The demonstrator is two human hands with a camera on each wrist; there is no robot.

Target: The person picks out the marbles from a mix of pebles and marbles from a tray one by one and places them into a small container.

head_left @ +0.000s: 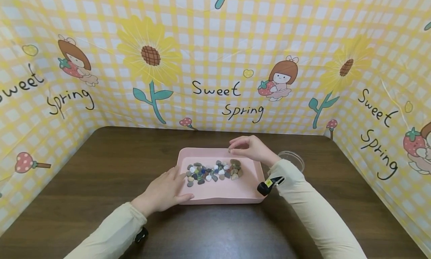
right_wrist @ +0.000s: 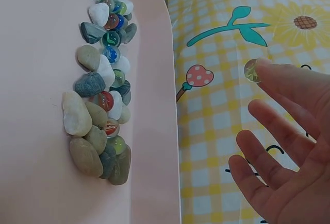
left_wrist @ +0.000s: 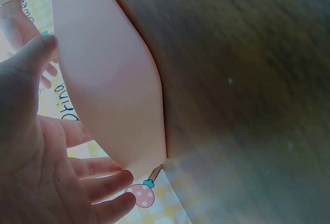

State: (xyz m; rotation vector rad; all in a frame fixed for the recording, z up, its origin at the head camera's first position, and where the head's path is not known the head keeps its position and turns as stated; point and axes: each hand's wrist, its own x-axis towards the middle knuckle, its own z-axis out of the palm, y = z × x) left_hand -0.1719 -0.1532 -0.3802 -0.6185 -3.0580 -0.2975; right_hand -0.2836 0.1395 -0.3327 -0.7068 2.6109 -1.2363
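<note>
A pink tray (head_left: 232, 191) holds pebbles (right_wrist: 85, 156) and glass marbles (right_wrist: 111, 54) gathered in a long band. Above the tray's far edge, my right hand (head_left: 250, 148) pinches a clear marble (right_wrist: 252, 71) with a yellow-green swirl between thumb and index finger. Its other fingers are spread apart and touch nothing. My left hand (head_left: 165, 188) rests against the tray's left end, thumb along the near rim and fingers extended. In the left wrist view those fingers lie along the pink outer wall (left_wrist: 111, 80).
A round clear glass dish (head_left: 299, 160) stands on the dark wooden table (head_left: 134, 150) right of the tray, partly behind my right forearm. Yellow checked cloth (head_left: 208, 57) with printed flowers encloses the table at the back and sides.
</note>
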